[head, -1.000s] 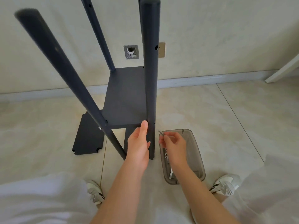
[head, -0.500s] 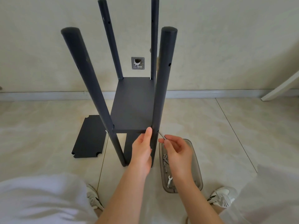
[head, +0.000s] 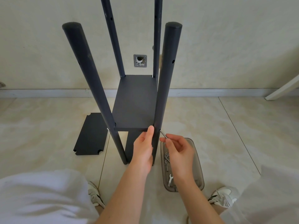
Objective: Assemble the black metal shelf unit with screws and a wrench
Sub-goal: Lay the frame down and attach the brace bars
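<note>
Since a second ago the right hand [head: 179, 151] has lifted from above the tray and now sits against the shelf unit, while the view has dropped so the tops of the two far posts are cut off. At the centre of the picture, reaching toward 12 o'clock, stands the black metal shelf unit [head: 135, 102] on a pale tiled floor, with four round posts and one flat shelf fixed low between them. The left hand [head: 144, 147] holds the near right post [head: 165, 94] just below the shelf. Its thumb lies straight up the post's left side to the shelf's front edge, and its fingers pass behind the post out of sight. At 3 o'clock of that post the right hand pinches a thin silver rod [head: 163, 134] between thumb and forefinger, its tip touching the post at shelf level. Whether it is a screw or a small key cannot be told. At 5 o'clock of the unit, partly under the right wrist, lies a smoky clear plastic tray [head: 196, 175] holding loose screws [head: 166, 157] and a small flat wrench [head: 170, 179]. At 9 o'clock of the unit a loose black panel [head: 92, 135] with notched corners lies flat on the floor. Behind, at 12 o'clock, a small square metal wall fitting [head: 140, 60] shows between the far posts. White-clothed knees and two pale shoes [head: 224, 198] fill the lower edge from 4 to 8 o'clock.
</note>
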A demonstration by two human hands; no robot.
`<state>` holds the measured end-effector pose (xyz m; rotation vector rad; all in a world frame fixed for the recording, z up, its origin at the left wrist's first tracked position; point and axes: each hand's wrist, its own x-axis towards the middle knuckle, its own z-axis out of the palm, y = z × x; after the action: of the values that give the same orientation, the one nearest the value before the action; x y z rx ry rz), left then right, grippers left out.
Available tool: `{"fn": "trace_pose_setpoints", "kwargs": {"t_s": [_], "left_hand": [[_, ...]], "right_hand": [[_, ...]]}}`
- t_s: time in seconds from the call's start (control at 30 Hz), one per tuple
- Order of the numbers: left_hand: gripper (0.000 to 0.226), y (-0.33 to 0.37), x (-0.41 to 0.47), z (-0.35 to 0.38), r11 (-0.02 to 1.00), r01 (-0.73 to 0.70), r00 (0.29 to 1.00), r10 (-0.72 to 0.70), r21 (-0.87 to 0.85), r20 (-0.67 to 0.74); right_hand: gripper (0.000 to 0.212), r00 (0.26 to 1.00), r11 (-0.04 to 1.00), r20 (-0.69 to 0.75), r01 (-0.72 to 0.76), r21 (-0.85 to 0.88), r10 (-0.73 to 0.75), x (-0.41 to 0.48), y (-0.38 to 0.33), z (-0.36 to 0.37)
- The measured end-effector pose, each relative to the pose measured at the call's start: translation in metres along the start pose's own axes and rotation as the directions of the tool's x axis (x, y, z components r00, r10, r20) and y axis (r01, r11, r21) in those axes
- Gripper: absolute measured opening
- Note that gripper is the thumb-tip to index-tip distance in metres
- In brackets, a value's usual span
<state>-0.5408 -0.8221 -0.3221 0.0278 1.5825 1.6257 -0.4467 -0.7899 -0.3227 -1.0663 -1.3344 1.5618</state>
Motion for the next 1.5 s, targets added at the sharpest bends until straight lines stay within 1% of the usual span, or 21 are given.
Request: {"fn": "trace_pose_setpoints", "kwargs": {"t_s": [0.2, 0.4, 0.53, 0.7, 0.9, 1.13, 1.37, 1.43, 1.5], "left_hand": [[0.029, -0.001, -0.001, -0.001, 1.0, -0.013, 1.0, 0.013, 0.007, 0.001], [0.027, -0.001, -0.001, -0.001, 0.999, -0.019, 1.0, 0.019, 0.026, -0.005], [0.03, 0.0, -0.002, -0.001, 1.0, -0.01, 1.0, 0.01, 0.028, -0.004], [0.028, 0.0, -0.003, -0.001, 1.0, -0.014, 1.0, 0.015, 0.028, -0.009], [0.029, 0.0, -0.002, -0.001, 1.0, -0.014, 1.0, 0.014, 0.011, 0.006], [0.026, 0.0, -0.002, 0.0, 0.999, -0.016, 1.0, 0.016, -0.033, 0.01], [0.024, -0.001, 0.001, 0.0, 0.993, 0.021, 1.0, -0.022, -0.114, -0.001], [0.021, -0.001, 0.002, -0.001, 0.985, 0.03, 1.0, -0.031, -0.169, -0.004], [0.012, 0.0, 0.004, -0.001, 0.968, 0.019, 1.0, -0.023, -0.251, -0.01]], "right_hand": [[0.013, 1.0, 1.0, -0.003, -0.003, 0.024, 0.003, 0.0, -0.003, 0.001], [0.012, 1.0, 0.999, 0.029, 0.001, 0.033, -0.001, 0.003, -0.003, 0.003], [0.011, 0.998, 0.999, 0.063, -0.002, 0.04, -0.001, 0.008, -0.004, 0.004], [0.014, 0.997, 0.999, 0.074, 0.003, 0.032, -0.005, 0.013, -0.004, 0.005], [0.014, 0.995, 0.999, 0.092, -0.033, 0.015, 0.031, 0.017, -0.003, 0.007], [0.009, 0.994, 0.999, 0.109, -0.029, -0.025, 0.032, 0.024, -0.006, 0.004], [0.014, 0.993, 1.0, 0.113, -0.03, 0.001, 0.029, 0.026, -0.002, -0.001], [0.015, 0.993, 0.999, 0.114, -0.034, 0.002, 0.034, 0.026, -0.002, 0.0], [0.015, 0.993, 0.999, 0.114, -0.036, -0.007, 0.037, 0.027, -0.002, 0.0]]}}
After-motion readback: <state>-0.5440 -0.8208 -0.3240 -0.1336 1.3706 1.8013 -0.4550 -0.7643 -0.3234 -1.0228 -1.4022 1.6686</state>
